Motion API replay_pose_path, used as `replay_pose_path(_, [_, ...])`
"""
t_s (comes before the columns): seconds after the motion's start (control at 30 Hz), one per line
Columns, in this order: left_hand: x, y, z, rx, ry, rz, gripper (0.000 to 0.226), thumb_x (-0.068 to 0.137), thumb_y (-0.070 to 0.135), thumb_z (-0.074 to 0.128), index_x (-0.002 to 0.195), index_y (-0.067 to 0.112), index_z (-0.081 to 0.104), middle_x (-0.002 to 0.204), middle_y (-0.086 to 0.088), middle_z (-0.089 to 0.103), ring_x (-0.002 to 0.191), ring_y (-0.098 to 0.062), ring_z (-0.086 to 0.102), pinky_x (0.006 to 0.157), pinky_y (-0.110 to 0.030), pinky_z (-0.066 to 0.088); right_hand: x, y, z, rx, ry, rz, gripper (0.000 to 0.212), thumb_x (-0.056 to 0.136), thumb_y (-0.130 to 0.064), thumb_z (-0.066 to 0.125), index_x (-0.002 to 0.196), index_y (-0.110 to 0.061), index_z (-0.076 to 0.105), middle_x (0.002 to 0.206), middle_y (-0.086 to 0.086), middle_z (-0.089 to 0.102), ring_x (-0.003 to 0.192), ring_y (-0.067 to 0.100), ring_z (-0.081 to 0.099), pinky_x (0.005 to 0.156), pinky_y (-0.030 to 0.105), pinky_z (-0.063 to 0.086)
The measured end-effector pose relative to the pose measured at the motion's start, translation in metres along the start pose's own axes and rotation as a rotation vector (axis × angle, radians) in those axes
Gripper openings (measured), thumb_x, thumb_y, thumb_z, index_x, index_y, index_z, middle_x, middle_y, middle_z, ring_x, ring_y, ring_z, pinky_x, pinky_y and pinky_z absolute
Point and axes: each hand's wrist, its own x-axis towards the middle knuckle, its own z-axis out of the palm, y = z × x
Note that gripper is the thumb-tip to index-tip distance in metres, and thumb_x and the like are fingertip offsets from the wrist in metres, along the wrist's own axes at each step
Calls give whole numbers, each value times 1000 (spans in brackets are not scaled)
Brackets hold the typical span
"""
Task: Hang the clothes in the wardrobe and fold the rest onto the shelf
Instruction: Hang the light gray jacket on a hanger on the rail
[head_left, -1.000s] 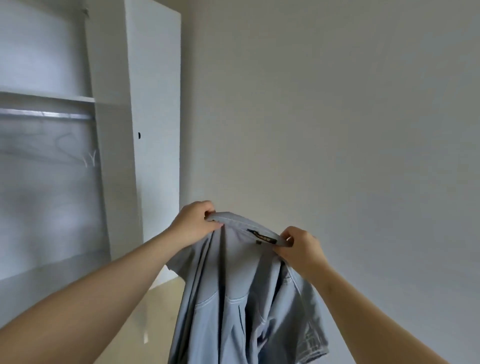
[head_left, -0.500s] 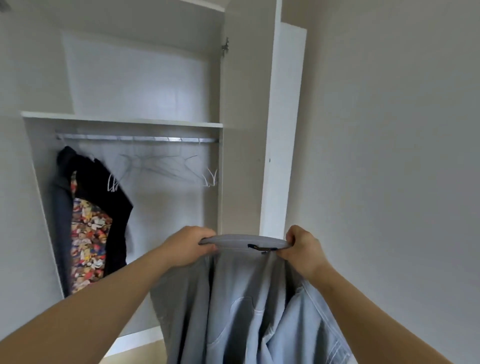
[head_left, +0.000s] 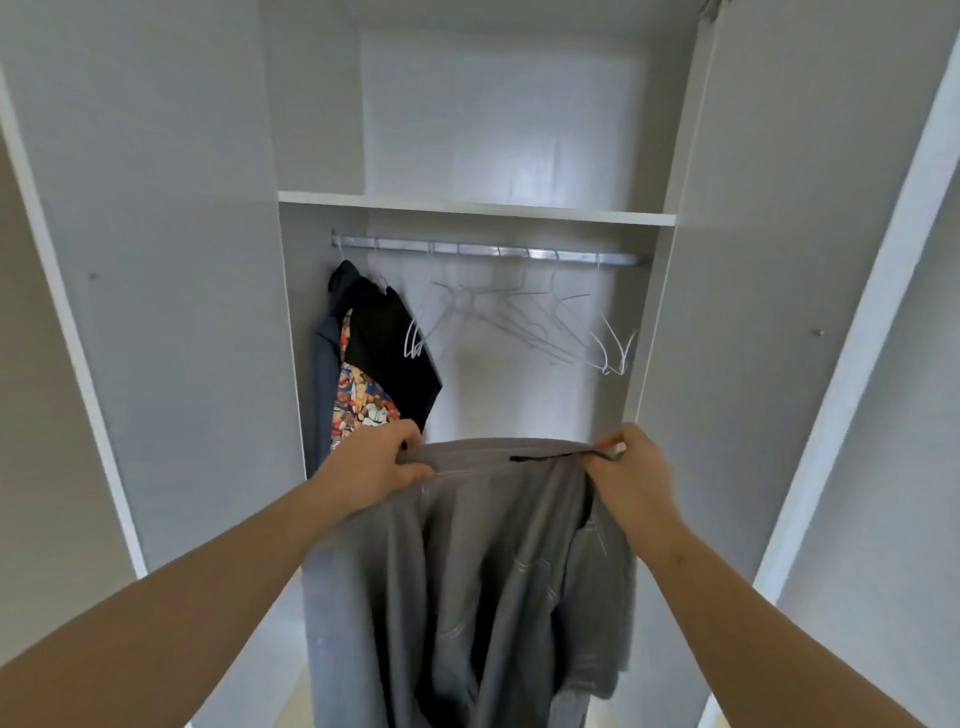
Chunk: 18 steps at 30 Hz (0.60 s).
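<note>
Your left hand (head_left: 382, 457) and right hand (head_left: 631, 470) grip grey shirt (head_left: 483, 571) collar before open wardrobe (head_left: 208, 260); hangers (head_left: 519, 317) on rail (head_left: 488, 251).

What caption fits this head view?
Left hand and right hand hold a grey shirt by its collar before an open wardrobe with empty hangers and hung clothes on the rail.

The wardrobe (head_left: 182, 260) panels and shelf (head_left: 467, 205) look like smooth white laminate, mostly matt with a soft sheen on the back wall. The rail (head_left: 483, 249) is shiny bare metal and the hangers (head_left: 535, 327) are thin pale wire. The shirt (head_left: 483, 571) up front is matt grey woven cloth with stitched seams. Far left there's a matt black top (head_left: 387, 353) and some busy printed cloth (head_left: 358, 400).
</note>
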Motion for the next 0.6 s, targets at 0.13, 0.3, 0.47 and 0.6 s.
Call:
replay_pose_path(0.13, [39,-31,13,196,-286,-63,18,87,28,59,77,14,53,69,8,43,68,-9,43,53,-9,29,64,14,31,36,-63,-45,25,81,-10,66,93,-29,55,65,-9,47,55,2,44,42,9,36])
replay_pose_path(0.3, [99,-65,14,80,-99,-395,31,93,25,51,64,22,40,69,6,43,69,-12,43,54,-20,29,144,12,70,52,-164,-51,16,80,-15,67,74,-29,61,66,-8,55,58,5,50,48,12,32])
replay_pose_path(0.47, [135,-81,15,-41,148,-529,32,95,30,48,66,21,42,68,4,46,66,-12,44,53,-18,30,198,3,103,117,-284,-60,14,80,-17,66,72,-27,61,70,-4,61,63,8,55,51,15,36])
replay_pose_path(0.6, [147,-108,6,-250,256,-596,31,92,26,55,63,22,48,66,1,51,63,-10,48,53,-19,34,219,-3,136,71,-573,-95,10,81,-14,68,74,-22,65,77,-4,63,68,5,56,53,11,41])
